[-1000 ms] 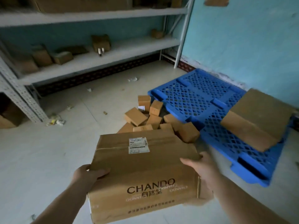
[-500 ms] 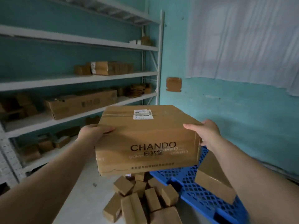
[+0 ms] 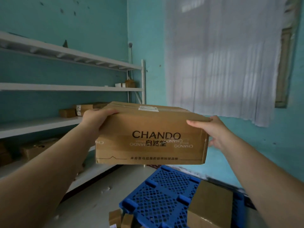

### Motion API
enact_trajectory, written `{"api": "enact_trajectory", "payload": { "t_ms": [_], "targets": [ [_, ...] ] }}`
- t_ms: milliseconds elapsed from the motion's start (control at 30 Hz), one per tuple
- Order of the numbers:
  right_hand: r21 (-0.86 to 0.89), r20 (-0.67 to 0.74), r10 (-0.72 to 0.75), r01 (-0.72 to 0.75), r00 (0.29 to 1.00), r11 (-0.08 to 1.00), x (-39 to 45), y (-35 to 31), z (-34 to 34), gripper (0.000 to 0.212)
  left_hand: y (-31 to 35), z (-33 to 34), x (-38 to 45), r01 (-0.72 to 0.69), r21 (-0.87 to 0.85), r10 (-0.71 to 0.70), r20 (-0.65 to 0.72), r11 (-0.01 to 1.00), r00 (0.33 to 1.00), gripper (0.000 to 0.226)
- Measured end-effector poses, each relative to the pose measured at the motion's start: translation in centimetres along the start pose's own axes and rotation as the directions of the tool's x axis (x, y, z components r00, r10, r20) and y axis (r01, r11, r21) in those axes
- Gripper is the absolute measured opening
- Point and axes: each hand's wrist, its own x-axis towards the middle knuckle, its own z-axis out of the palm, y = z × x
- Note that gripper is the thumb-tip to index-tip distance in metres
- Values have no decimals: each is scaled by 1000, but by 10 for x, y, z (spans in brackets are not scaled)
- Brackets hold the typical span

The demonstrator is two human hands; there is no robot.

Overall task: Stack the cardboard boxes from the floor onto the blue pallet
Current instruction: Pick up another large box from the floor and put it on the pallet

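I hold a large CHANDO cardboard box (image 3: 151,137) raised at chest height, roughly level. My left hand (image 3: 95,119) grips its upper left corner and my right hand (image 3: 212,130) clasps its right end. Below it lies the blue pallet (image 3: 158,196) on the floor. One big cardboard box (image 3: 210,206) rests on the pallet's right part. Small cardboard boxes (image 3: 121,218) lie on the floor at the pallet's near left corner, mostly cut off by the frame's lower edge.
White metal shelving (image 3: 65,88) runs along the left wall with several boxes (image 3: 77,110) on it. A turquoise wall and a white-curtained window (image 3: 222,60) stand ahead. Grey floor (image 3: 92,204) with scraps of litter lies left of the pallet.
The box has risen from low over the floor to chest height, and my view has tilted up. The pile of small boxes has slid almost out of the bottom of the frame.
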Motion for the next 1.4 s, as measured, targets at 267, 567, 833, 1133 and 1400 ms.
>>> {"api": "enact_trajectory", "payload": {
  "t_ms": [267,567,833,1133,1400],
  "targets": [
    [-24,-90,-43,41,995,999,40,-15,-27,102,-6,48,30,13,-13,-12,36,1000,999,60],
    [-16,-186,-7,4,983,1000,111,-2,-38,88,-8,114,91,12,-6,-11,95,1000,995,55],
    [26,-203,-10,16,979,1000,189,31,-85,80,-24,208,128,-12,-33,15,102,999,995,51],
    [43,-58,2,0,998,999,320,89,-168,77,-60,343,145,73,-58,-78,-86,996,993,53],
    [58,61,8,-12,998,998,421,132,-200,66,-89,422,165,71,-35,-77,-243,997,967,37]
  ]
}}
